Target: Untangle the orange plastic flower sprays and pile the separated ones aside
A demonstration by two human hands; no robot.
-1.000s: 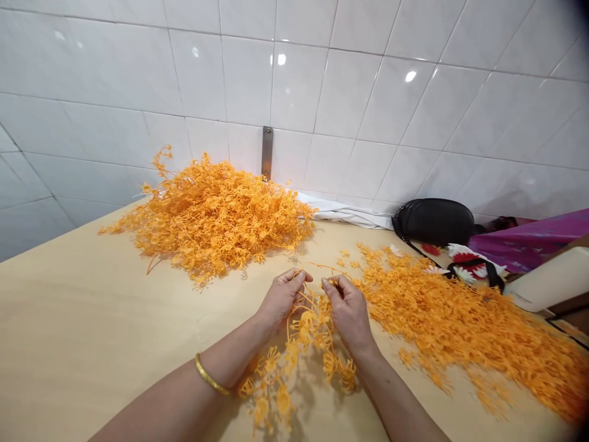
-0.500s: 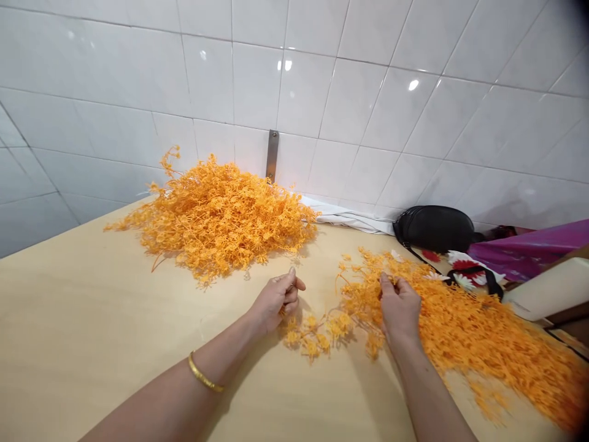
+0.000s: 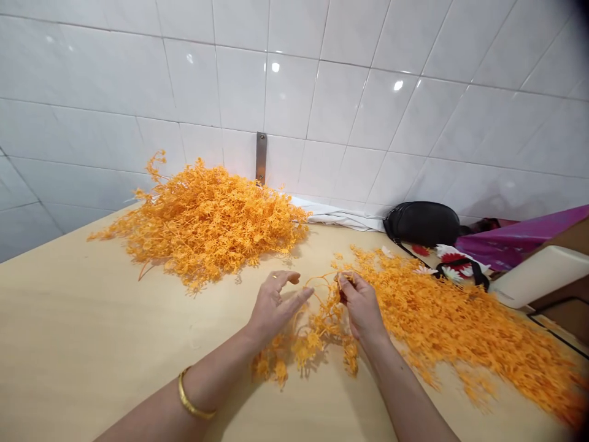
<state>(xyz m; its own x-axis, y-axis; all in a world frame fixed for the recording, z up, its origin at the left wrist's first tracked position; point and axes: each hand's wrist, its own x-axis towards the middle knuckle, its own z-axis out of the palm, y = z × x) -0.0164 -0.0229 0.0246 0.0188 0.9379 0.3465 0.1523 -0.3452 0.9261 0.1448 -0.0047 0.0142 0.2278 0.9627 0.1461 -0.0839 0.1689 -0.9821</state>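
Observation:
My right hand (image 3: 363, 307) pinches the stems of an orange artificial flower spray (image 3: 329, 316) just above the table. Facing it, my left hand (image 3: 278, 304) has its thumb and fingers apart, with the thumb tip close to a curling stem; whether they touch I cannot tell. Parts of the spray hang below and behind my left wrist. To the right of my right hand spreads a long heap of loose orange sprays (image 3: 442, 319). A bushier pile of the same orange sprays (image 3: 216, 221) lies at the back left.
Against the tiled wall (image 3: 345, 92) lie a white cloth (image 3: 340, 216) and a black bag (image 3: 423, 222). Red and white flowers (image 3: 455, 264), a purple sheet (image 3: 515, 242) and a white box-like object (image 3: 543, 276) are at the right. A metal bracket (image 3: 261, 156) is fixed to the wall.
My right hand has moved left, away from the right heap, bringing a spray along. My left hand has opened from curled fingers. The view has shifted slightly right.

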